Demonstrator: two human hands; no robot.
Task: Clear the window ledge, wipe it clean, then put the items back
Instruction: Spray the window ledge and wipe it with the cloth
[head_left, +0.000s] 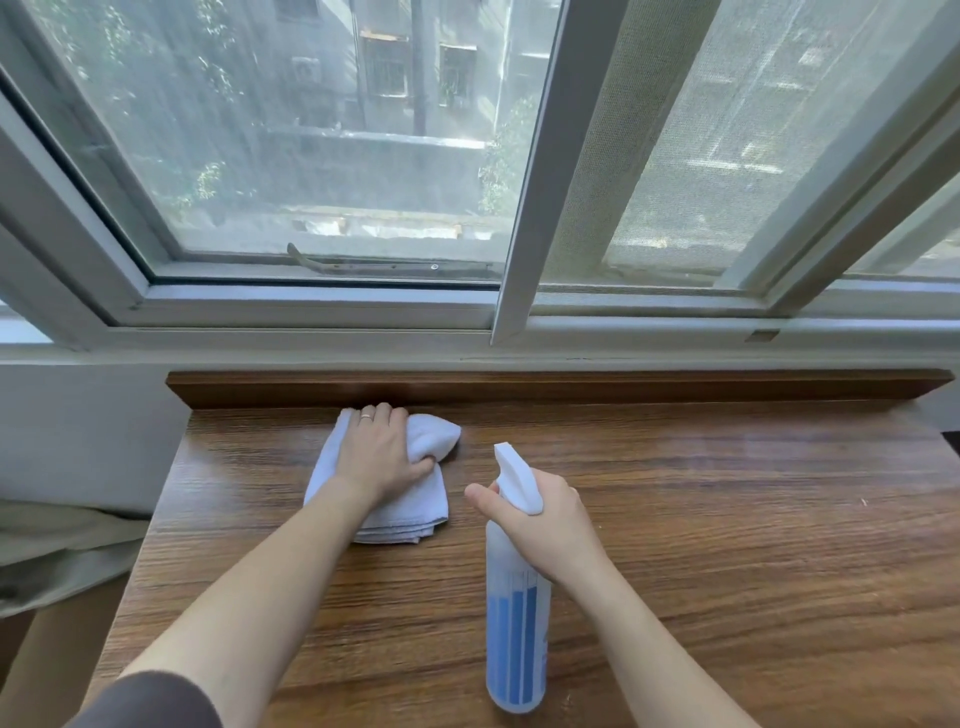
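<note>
While the left hand (382, 457) presses the soft, limp white cloth (395, 506) flat on the wooden ledge (727, 519) at eleven o'clock, fingers curled into its bunched top, the right hand (545, 525) wraps the spray bottle (517, 623) neck at five o'clock. The bottle looks perhaps two-thirds full, light but slick; holding it at the neck suits it.

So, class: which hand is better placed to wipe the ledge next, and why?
The left hand. It already grips the white cloth and presses it on the wooden ledge, near the back edge. The right hand is busy holding the spray bottle.
</note>
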